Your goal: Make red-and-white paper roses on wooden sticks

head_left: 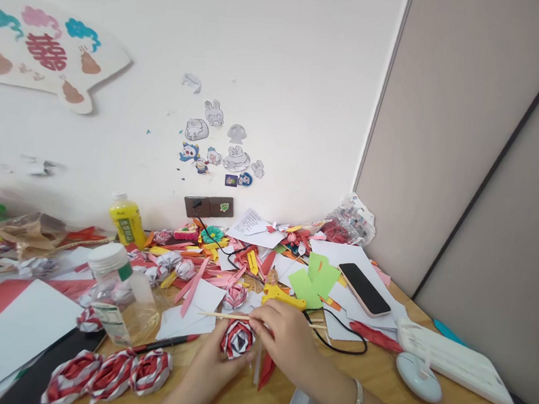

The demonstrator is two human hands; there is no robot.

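Above the near part of the desk, my left hand (211, 361) is closed around a rolled red-and-white paper rose (237, 340), its spiral face towards me. My right hand (283, 336), wearing a bracelet, pinches a thin wooden skewer (217, 314) that lies level across the top of the rose. Whether the skewer touches the paper I cannot tell. Just behind my right hand lies a yellow glue gun (282, 296), partly hidden by the fingers. Several finished-looking red-and-white paper roses (113, 374) sit in a row to the left of my left hand.
A clear plastic jar (122, 296) and a yellow-labelled bottle (127, 220) stand at left. Paper strips and scraps (197, 277) cover the middle. Rightward lie green paper (314, 280), a phone (364, 289), a black cable (341, 350), a mouse (418, 377) and a white keyboard-like slab (456, 363).
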